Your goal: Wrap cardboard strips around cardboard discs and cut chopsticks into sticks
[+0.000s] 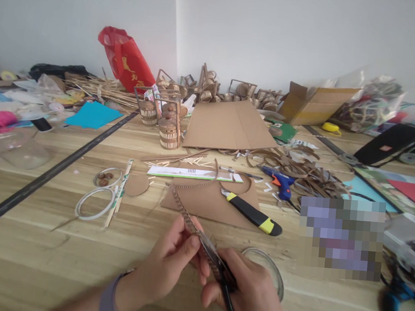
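Between the thumb and fingers of my left hand is a narrow brown corrugated cardboard strip, its far end curling up over the table. My right hand grips black-handled scissors, whose blades lie along the strip close to my left fingertips. Whether the blades are cutting into it I cannot tell. Just beyond my hands, a black and yellow utility knife rests on a flat cardboard piece. Part of a clear ring, perhaps a tape roll, shows behind my right hand.
A blue glue gun lies beside a heap of brown strips. Small lidded baskets in frames stand left of a large cardboard sheet. White rings and a wooden stick lie at left. An open carton stands behind.
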Action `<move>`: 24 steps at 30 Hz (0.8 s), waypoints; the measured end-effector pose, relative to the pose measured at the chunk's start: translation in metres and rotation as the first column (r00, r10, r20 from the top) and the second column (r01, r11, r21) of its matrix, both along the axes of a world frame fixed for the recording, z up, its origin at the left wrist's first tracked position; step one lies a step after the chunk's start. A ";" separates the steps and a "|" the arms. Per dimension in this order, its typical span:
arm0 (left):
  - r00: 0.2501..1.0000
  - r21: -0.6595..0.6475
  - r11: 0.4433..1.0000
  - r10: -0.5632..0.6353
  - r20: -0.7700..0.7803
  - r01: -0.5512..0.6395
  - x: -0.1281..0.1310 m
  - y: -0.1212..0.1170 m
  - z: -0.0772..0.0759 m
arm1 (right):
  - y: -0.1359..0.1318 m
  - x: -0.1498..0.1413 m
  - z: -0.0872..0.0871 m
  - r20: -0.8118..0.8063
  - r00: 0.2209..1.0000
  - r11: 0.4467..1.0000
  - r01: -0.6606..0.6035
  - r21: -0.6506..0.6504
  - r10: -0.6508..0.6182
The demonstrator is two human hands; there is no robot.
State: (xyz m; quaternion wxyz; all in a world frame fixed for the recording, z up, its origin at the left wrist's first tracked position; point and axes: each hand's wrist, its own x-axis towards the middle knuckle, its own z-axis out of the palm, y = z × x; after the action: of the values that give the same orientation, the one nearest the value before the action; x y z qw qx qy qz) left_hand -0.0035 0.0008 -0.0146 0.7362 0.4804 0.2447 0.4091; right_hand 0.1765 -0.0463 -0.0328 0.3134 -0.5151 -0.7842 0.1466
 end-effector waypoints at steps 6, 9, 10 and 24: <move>1.000 -0.001 1.000 -0.025 0.007 0.025 0.001 -0.001 -0.001 | 0.001 -0.003 0.005 -0.155 0.987 0.997 -0.056 -0.047 0.049; 1.000 -0.002 1.000 -0.008 0.013 0.008 0.001 0.000 0.001 | 0.004 -0.003 0.010 -0.200 0.980 0.999 -0.014 0.042 0.022; 1.000 -0.011 1.000 -0.006 0.020 0.006 0.002 0.001 0.001 | 0.004 -0.003 0.011 -0.203 0.979 0.997 0.027 0.070 -0.012; 0.983 -0.192 0.966 0.181 0.028 -0.172 0.006 0.015 -0.002 | 0.028 0.045 0.033 0.155 0.861 0.872 0.489 0.010 -0.485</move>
State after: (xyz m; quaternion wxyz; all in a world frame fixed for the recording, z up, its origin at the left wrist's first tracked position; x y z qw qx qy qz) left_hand 0.0024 0.0153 -0.0171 0.7444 0.3754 0.3073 0.4589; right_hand 0.2211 -0.0183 0.0005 0.2716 -0.7107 -0.6481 0.0345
